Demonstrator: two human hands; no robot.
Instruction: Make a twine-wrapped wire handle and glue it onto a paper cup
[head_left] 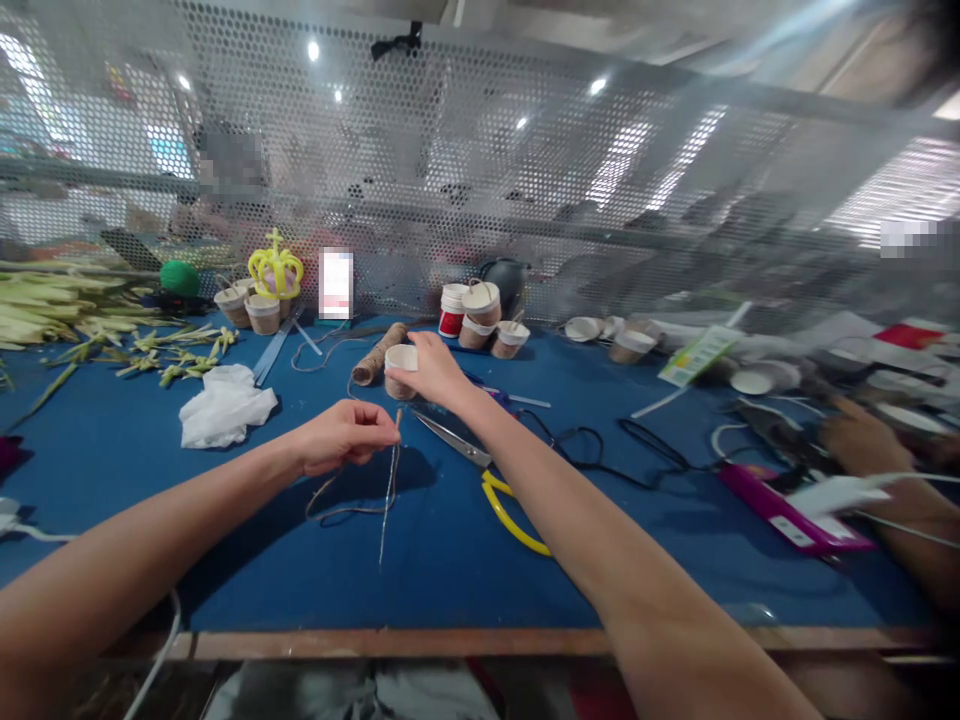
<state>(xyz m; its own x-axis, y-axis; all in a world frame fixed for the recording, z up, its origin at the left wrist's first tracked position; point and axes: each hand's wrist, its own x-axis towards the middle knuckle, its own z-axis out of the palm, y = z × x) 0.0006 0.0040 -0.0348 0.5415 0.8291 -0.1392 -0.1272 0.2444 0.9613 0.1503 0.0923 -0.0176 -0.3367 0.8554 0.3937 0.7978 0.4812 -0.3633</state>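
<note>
My left hand [341, 437] is closed in a pinch on a length of brown twine [395, 465], which loops down onto the blue table. A thin shiny strand [385, 525] hangs below the same fingers; what it is I cannot tell. Farther forward, my right hand [439, 372] is closed around a small cup [399, 358] with a white inside and a brown wrapping, thumb across its front. Just behind the cup lies a roll of twine [381, 354]. Scissors with yellow handles [510, 515] lie partly under my right forearm, blades pointing left.
White crumpled tissue [227, 405] and green woven leaf strips [180, 350] lie left. More wrapped cups [510, 340] stand at the back, near a yellow crown [275, 270] and a phone [335, 285]. Black cords [585, 450] cross the right side, where another person's hand [866, 440] reaches in.
</note>
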